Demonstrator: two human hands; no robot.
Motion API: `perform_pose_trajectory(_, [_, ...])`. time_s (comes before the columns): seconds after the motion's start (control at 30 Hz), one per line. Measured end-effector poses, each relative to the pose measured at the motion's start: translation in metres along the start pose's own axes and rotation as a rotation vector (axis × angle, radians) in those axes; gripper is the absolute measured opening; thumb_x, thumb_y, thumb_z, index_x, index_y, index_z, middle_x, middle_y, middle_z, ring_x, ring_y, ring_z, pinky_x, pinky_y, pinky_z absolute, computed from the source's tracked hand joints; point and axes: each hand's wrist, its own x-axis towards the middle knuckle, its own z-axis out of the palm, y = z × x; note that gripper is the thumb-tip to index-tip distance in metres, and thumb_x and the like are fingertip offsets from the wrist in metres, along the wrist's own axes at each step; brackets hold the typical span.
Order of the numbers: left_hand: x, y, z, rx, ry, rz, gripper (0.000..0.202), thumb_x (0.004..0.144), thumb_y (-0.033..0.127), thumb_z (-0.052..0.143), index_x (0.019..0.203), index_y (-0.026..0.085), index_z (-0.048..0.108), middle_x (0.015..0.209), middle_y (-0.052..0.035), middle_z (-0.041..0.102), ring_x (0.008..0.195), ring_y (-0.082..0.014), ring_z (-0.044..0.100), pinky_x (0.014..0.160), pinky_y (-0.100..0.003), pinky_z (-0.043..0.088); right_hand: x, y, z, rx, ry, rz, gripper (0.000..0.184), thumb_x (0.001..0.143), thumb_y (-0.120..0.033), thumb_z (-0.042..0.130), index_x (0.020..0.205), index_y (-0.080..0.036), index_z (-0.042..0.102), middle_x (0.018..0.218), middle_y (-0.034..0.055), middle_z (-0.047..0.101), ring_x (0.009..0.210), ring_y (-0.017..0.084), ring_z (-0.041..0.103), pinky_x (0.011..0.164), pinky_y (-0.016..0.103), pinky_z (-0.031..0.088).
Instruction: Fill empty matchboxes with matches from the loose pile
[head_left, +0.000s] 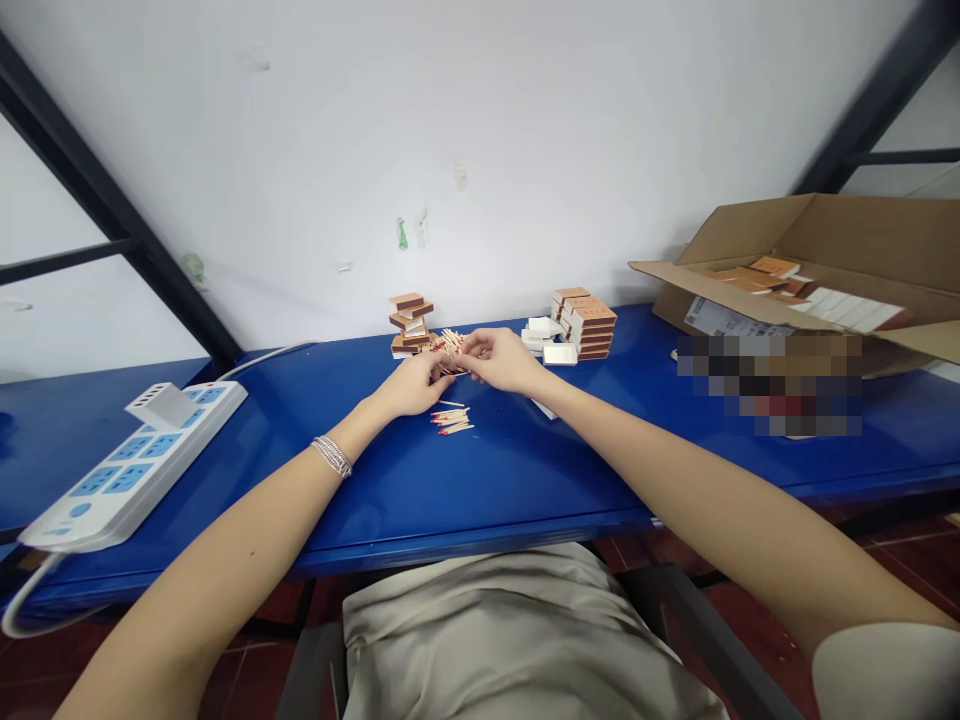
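My left hand (pixel 411 386) and my right hand (pixel 499 360) meet above the blue table, their fingertips pinching a loose bunch of red-tipped wooden matches (pixel 450 350). A small pile of matches (pixel 451 421) lies on the tabletop just below my hands. Behind my left hand stands a stack of brown-edged matchboxes (pixel 409 325). Right of my right hand are white matchbox trays (pixel 544 335) and another matchbox stack (pixel 589 325). A silver bracelet (pixel 331 456) circles my left wrist.
A white power strip (pixel 127 465) with blue sockets lies at the table's left. An open cardboard box (pixel 817 270) holding matchboxes stands at the back right, partly covered by a pixelated patch (pixel 769 385). A white wall rises behind the blue table (pixel 480 525).
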Motion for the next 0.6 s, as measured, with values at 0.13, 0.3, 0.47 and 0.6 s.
perform_pose_trajectory(0.13, [0.001,-0.004,0.001,0.041,-0.034,0.025,0.013,0.079,0.021,0.053,0.084,0.016,0.064,0.071,-0.0024,0.062,0.062,-0.0156,0.052,0.058,-0.028,0.038,-0.007,-0.010,-0.002,-0.087,-0.316,-0.159,0.017,0.073,-0.029,0.068,0.081,-0.014,0.071,0.075,0.0031,0.071,0.065,0.011,0.062,0.060,0.020,0.046])
perform_pose_trajectory(0.3, [0.003,-0.005,0.002,0.079,-0.029,-0.037,0.010,0.080,0.023,0.053,0.080,0.016,0.060,0.067,-0.0031,0.060,0.061,-0.0162,0.052,0.058,-0.028,0.038,-0.006,-0.008,-0.002,-0.215,-0.224,-0.136,0.019,0.076,-0.031,0.065,0.082,-0.015,0.073,0.072,0.0030,0.071,0.065,0.012,0.062,0.061,0.022,0.044])
perform_pose_trajectory(0.47, [0.004,-0.005,0.005,0.032,-0.025,-0.084,0.010,0.082,0.022,0.050,0.080,0.017,0.058,0.063,-0.0015,0.057,0.058,-0.0151,0.050,0.061,-0.028,0.038,-0.001,0.000,-0.010,-0.403,-0.177,-0.005,0.010,0.072,-0.026,0.069,0.076,-0.018,0.074,0.071,0.0025,0.072,0.067,0.014,0.064,0.062,0.023,0.044])
perform_pose_trajectory(0.6, [0.004,-0.002,0.004,-0.247,0.122,-0.219,0.017,0.083,0.030,0.053,0.080,0.015,0.059,0.062,-0.0002,0.055,0.055,-0.0123,0.046,0.057,-0.026,0.037,-0.001,-0.001,-0.009,-0.377,-0.172,0.089,0.011,0.071,-0.027,0.071,0.074,-0.017,0.074,0.070,0.0036,0.071,0.067,0.015,0.064,0.060,0.023,0.044])
